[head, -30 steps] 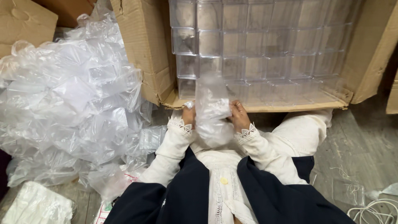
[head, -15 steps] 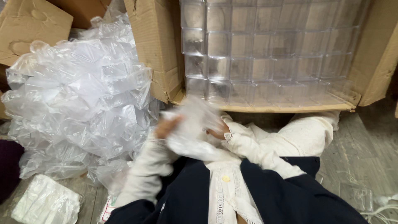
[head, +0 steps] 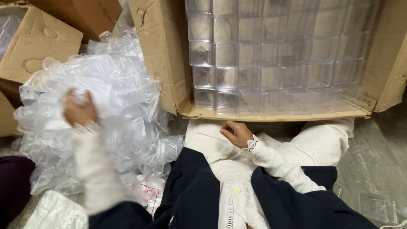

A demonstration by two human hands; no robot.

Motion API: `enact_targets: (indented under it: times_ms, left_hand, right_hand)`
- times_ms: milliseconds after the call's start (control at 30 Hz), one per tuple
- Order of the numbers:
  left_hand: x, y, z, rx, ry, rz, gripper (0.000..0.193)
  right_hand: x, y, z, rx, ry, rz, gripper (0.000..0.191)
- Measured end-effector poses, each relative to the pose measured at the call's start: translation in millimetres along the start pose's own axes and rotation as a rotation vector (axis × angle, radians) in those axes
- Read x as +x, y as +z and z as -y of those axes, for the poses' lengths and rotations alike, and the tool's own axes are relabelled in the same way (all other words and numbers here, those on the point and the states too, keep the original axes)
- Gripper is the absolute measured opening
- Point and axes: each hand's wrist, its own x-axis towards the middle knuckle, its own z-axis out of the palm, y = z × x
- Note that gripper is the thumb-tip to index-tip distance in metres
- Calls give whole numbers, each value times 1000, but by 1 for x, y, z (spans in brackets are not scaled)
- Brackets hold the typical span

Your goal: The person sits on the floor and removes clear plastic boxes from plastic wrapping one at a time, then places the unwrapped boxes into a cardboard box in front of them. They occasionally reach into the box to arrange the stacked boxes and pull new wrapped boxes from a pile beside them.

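Left hand (head: 78,109) blurred, fingers clenched on heap of crumpled clear plastic bags (head: 114,110); right hand (head: 237,133), loosely curled, empty, right of heap.

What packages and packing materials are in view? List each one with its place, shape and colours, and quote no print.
Open cardboard box: top centre, brown, flaps spread, filled with a grid of clear plastic cubes.
Second cardboard box: top left, brown, dented flap.
Heap of clear plastic bags: left; the left hand, blurred, rests on it.
Bag with red print: below the heap, clear.
The right hand lies empty on the lap.
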Motion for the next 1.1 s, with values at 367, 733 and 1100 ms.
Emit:
enact_targets:
  times_ms: [367, 733, 1100]
  left_hand:
    - [-175, 42, -197, -1156, -63, 727, 43]
    - [-172, 35, -225, -1046, 237, 600, 35]
    - [-212, 63, -190, -1005, -84, 790, 24]
  right_hand:
    - [25, -5, 28, 702, -28, -59, 26]
    - [19, -20, 55, 834, -35, -127, 23]
    - [7, -2, 15, 695, -66, -182, 15]
